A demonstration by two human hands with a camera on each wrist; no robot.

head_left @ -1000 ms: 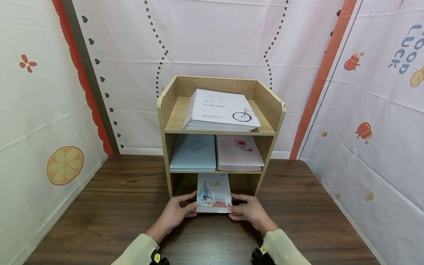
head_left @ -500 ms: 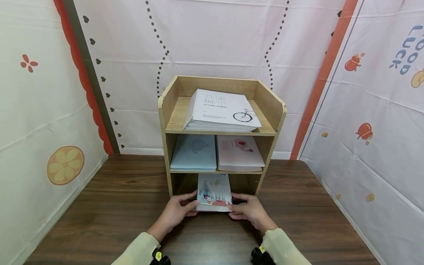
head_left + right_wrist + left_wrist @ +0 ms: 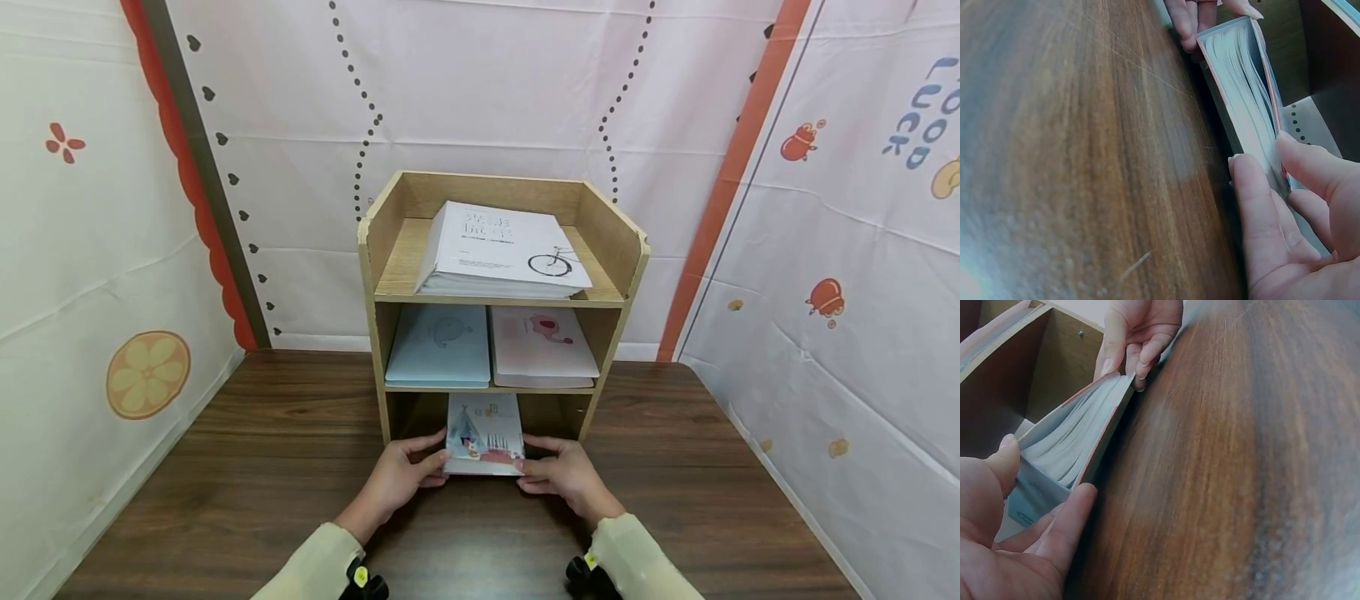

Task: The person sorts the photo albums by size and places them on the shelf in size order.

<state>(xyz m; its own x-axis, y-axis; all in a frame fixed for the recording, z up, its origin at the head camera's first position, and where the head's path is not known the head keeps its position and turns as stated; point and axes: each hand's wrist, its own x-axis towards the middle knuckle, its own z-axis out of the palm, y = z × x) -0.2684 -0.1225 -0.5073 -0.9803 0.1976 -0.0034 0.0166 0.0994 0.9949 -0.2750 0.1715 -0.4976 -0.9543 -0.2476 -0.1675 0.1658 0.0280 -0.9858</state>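
Note:
A thick book (image 3: 486, 429) with a tent drawing on its pale cover lies partly inside the bottom compartment of a wooden shelf (image 3: 498, 388). Its front end juts out toward me. My left hand (image 3: 401, 477) grips the book's left front corner, thumb on the cover and fingers at the side and underneath. At the opposite corner, my right hand (image 3: 561, 479) holds it the same way. The page block (image 3: 1079, 432) shows between the covers in the left wrist view. From the right wrist view, the pages (image 3: 1241, 87) look slightly fanned.
White thick books (image 3: 506, 250) lie on the top shelf. In the middle compartment rest a blue notebook (image 3: 438, 343) and a pink notebook (image 3: 543, 343), side by side. The shelf stands on a dark wooden table (image 3: 285, 450), with printed cloth (image 3: 487, 92) hanging behind and at both sides.
The book has slid slightly deeper into the bottom compartment, its front edge moving away from me. Both hands keep their grip and have shifted only a little.

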